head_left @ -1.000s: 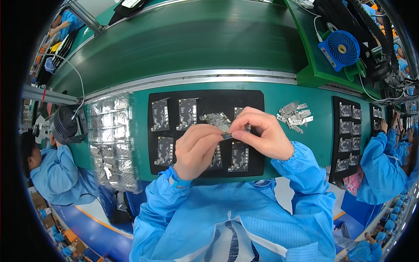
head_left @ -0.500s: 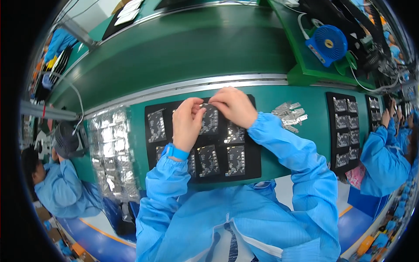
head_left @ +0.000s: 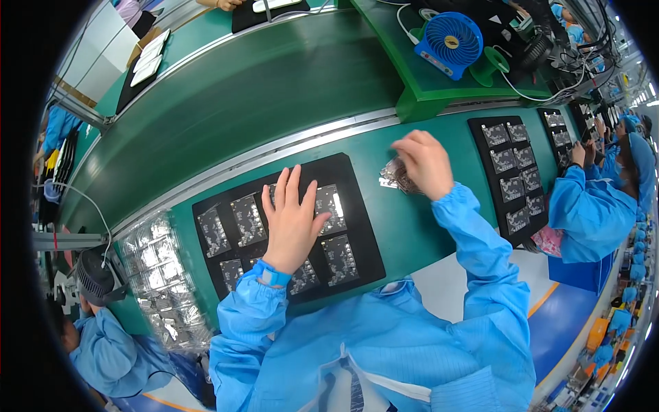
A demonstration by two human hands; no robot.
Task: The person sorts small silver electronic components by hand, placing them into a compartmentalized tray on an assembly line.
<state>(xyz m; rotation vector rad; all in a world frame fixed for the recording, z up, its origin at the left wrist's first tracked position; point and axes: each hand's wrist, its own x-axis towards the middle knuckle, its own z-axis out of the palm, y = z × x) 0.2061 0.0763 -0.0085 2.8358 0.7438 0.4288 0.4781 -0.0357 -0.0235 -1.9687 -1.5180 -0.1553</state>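
A black foam tray (head_left: 368,237) lies tilted on the green bench, with several dark circuit boards (head_left: 340,259) set in rows on it. My left hand (head_left: 291,230) rests over the middle boards, fingers spread, covering parts of them; it holds nothing that I can see. A blue band circles that wrist. To the right of the tray, my right hand (head_left: 427,166) hovers over a heap of small silvery metal pieces (head_left: 392,176). Its fingers are curled and drawn together; what they hold, if anything, is hidden.
At left lies a clear plastic blister tray (head_left: 159,271) beside a dark fan (head_left: 96,278). A metal rail borders the bench's far side. A blue fan (head_left: 451,42) stands on the green shelf at upper right. Another black board tray (head_left: 511,165) lies before a co-worker (head_left: 594,199) at right.
My right hand has left the circuit board and moved right to the metal pieces. My left hand has changed from a pinch to spread fingers over the boards. The whole view has turned.
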